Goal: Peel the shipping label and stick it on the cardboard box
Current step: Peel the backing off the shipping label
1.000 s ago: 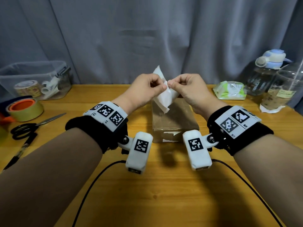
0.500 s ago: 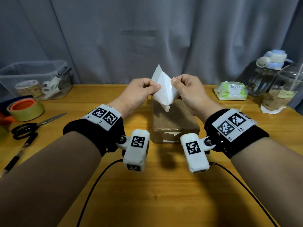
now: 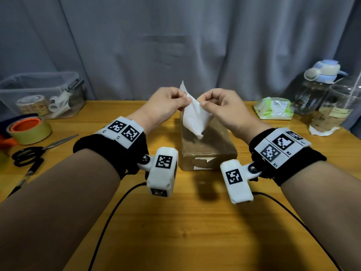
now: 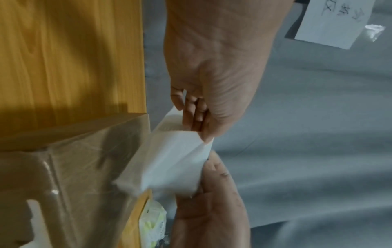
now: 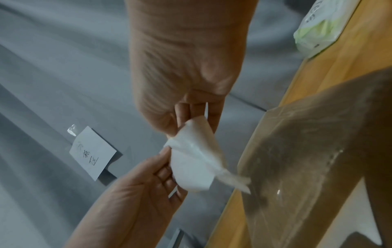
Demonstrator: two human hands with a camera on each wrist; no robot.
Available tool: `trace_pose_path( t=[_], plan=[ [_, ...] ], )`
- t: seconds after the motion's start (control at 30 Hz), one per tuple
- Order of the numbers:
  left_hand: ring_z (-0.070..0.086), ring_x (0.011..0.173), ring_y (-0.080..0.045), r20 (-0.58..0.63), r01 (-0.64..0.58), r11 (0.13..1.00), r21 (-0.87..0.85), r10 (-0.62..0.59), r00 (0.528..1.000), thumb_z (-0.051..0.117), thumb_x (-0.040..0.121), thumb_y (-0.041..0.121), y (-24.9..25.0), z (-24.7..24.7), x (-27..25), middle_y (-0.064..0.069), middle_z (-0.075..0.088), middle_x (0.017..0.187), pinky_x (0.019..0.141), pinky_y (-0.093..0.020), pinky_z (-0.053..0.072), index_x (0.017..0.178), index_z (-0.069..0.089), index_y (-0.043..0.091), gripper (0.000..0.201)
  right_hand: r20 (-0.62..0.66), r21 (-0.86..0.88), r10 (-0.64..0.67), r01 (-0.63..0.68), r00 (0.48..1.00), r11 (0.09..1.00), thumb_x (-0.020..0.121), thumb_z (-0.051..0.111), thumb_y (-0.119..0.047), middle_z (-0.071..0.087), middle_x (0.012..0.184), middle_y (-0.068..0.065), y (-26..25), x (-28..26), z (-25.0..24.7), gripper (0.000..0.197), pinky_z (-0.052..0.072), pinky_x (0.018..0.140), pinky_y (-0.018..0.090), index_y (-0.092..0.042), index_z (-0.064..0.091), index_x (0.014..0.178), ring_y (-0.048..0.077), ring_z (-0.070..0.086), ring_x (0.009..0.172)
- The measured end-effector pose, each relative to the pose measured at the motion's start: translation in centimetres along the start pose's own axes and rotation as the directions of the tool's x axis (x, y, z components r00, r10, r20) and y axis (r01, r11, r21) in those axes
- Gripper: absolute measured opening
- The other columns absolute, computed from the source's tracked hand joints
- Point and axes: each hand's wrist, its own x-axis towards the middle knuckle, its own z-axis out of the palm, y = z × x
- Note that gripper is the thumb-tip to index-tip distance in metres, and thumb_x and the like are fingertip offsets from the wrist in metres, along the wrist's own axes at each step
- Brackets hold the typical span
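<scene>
A white shipping label (image 3: 195, 116) hangs in the air above the brown cardboard box (image 3: 209, 147), which stands on the wooden table (image 3: 185, 222). My left hand (image 3: 170, 103) pinches the label's upper left edge and my right hand (image 3: 218, 103) pinches its upper right edge, fingers curled. Both wrist views show the label (image 4: 169, 161) (image 5: 195, 161) bent between the two hands, with two layers parting at the top. The tape-covered box (image 4: 74, 167) (image 5: 307, 167) lies just below it. The left hand (image 4: 199, 117) and right hand (image 5: 197, 117) each hold a corner between thumb and fingers.
On the left lie scissors (image 3: 37, 151), a pen (image 3: 25, 177), a yellow tape roll (image 3: 29, 130) and a clear bin (image 3: 41, 94) of tapes. A wipes pack (image 3: 273, 108), bottle (image 3: 316, 89) and jar (image 3: 336, 108) stand at the right. Cables (image 3: 109, 222) trail over the near table.
The two hands have drawn closer together again after spreading the label; the label now hangs more crumpled and narrower between them. The box has not moved.
</scene>
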Motion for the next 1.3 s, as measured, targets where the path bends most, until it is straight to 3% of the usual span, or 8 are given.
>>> trace_pose_path(
  t=[0.1,0.23,0.33,0.47,0.83,1.0,1.17,1.3],
  plan=[
    [0.052,0.069,-0.011,0.001,-0.066,0.995,0.08,0.066,0.998,0.061,0.083,0.009,0.0,0.5,-0.1,0.0,0.057,0.07,0.068,-0.017,0.043,0.081,0.061,0.004,0.006,0.031,0.155,0.088,-0.092,0.996,0.984,0.081,0.05,-0.004,0.068,0.08,0.013,-0.7,0.1,0.0,0.024,0.046,0.066,0.021,-0.006,0.072,0.088,0.016,0.058,0.074],
    [0.052,0.076,-0.014,0.055,-0.14,0.978,0.157,0.133,0.99,0.063,0.082,0.007,0.3,0.7,-0.1,-0.006,0.059,0.076,0.071,-0.022,0.043,0.082,0.063,0.005,0.002,0.047,0.162,0.088,-0.095,0.995,0.982,0.087,0.059,-0.023,0.062,0.065,0.005,-0.7,0.4,0.0,0.022,0.047,0.06,0.02,-0.005,0.069,0.081,0.015,0.055,0.064],
    [0.056,0.077,-0.015,0.091,-0.199,0.935,0.295,0.18,0.979,0.065,0.082,0.012,0.5,0.7,0.0,-0.01,0.064,0.082,0.073,-0.026,0.046,0.086,0.066,-0.001,0.014,0.035,0.15,0.072,-0.077,0.997,0.986,0.082,0.066,-0.01,0.067,0.055,-0.006,-0.2,0.5,-0.1,0.009,0.052,0.058,0.017,-0.01,0.068,0.073,0.005,0.062,0.057],
    [0.053,0.073,-0.015,0.123,-0.231,0.895,0.382,0.199,0.972,0.063,0.082,0.014,0.5,0.8,0.0,-0.011,0.063,0.08,0.061,-0.012,0.04,0.081,0.063,0.008,0.007,0.029,0.115,0.067,-0.07,0.997,0.991,0.083,0.063,-0.004,0.067,0.057,-0.005,0.2,0.6,-0.2,0.016,0.054,0.061,0.019,-0.011,0.065,0.069,0.004,0.062,0.057],
    [0.052,0.06,0.003,0.072,-0.076,0.994,0.072,0.071,0.995,0.058,0.083,0.005,-0.3,-0.3,-0.5,-0.002,0.057,0.071,0.062,-0.006,0.042,0.074,0.058,0.01,0.01,0.01,0.183,0.129,-0.129,0.992,0.975,0.087,0.057,-0.004,0.057,0.058,0.003,0.4,0.4,-0.5,0.02,0.05,0.058,0.021,-0.007,0.057,0.067,0.007,0.054,0.051],
    [0.05,0.066,-0.005,0.032,-0.069,0.994,0.083,0.067,0.997,0.062,0.084,0.012,-0.4,0.0,-0.5,0.001,0.056,0.073,0.064,-0.011,0.042,0.087,0.059,0.009,0.006,-0.022,0.061,0.06,-0.059,0.998,0.996,0.088,0.056,-0.004,0.06,0.075,0.014,-0.6,0.4,-0.3,0.013,0.054,0.067,0.026,0.008,0.06,0.088,0.015,0.057,0.066],
    [0.044,0.054,0.0,-0.134,-0.177,0.937,0.301,0.225,0.965,0.066,0.081,0.024,0.7,0.6,0.4,0.012,0.05,0.063,0.06,-0.016,0.041,0.078,0.055,0.019,0.012,-0.067,-0.219,-0.121,0.104,0.99,0.97,0.083,0.061,-0.009,0.071,0.088,0.01,-1.1,0.6,0.4,0.013,0.053,0.082,0.035,-0.008,0.07,0.094,0.02,0.066,0.083],
    [0.05,0.059,-0.006,-0.145,-0.159,0.946,0.284,0.206,0.968,0.067,0.08,0.023,1.2,0.5,0.6,0.009,0.055,0.061,0.069,-0.029,0.046,0.069,0.059,0.02,0.014,-0.052,-0.106,-0.112,0.106,0.992,0.989,0.084,0.059,-0.005,0.071,0.09,0.008,-1.5,0.1,0.5,0.017,0.053,0.086,0.029,-0.008,0.07,0.097,0.017,0.066,0.088]
  ],
)
